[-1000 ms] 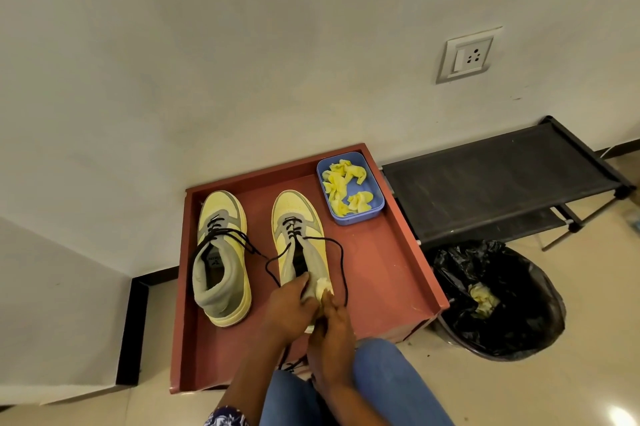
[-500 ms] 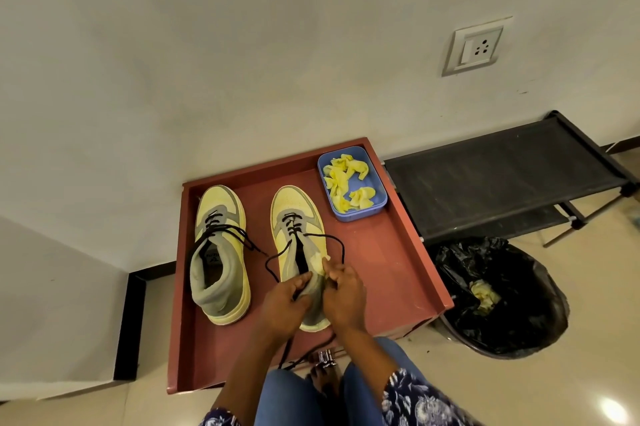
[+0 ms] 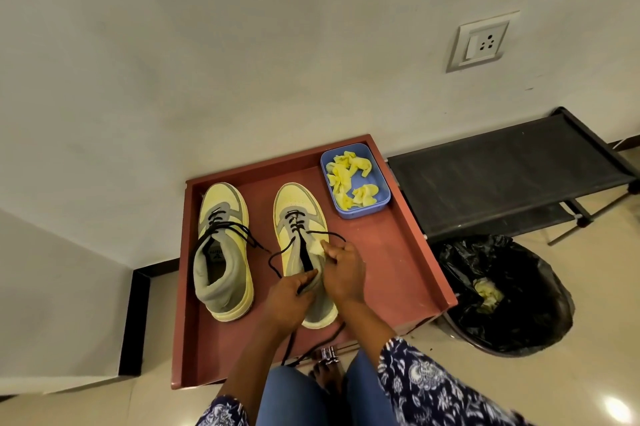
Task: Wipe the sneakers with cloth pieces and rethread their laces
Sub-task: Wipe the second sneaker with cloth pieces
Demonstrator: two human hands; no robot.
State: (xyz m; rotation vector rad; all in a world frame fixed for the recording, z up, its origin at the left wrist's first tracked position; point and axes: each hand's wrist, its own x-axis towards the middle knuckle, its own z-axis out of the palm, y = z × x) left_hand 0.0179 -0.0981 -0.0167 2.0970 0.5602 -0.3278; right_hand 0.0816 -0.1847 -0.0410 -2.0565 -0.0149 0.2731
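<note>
2 sneakers in the red tray point(image 3: 408, 252), toes toward the wall.
The right sneaker point(image 3: 298, 214) lies lengthwise mid-tray; left hand point(image 3: 287, 301) grips its collar, right hand point(image 3: 344, 270) seemingly pinches a yellow cloth piece point(image 3: 317, 247) against its side.

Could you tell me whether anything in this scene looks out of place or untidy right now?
Only the laces. On the right sneaker the black lace is partly undone and trails over the red tray's front edge toward the floor. The left sneaker's lace ends lie loose too. Nothing looks spilled or damaged.
</note>
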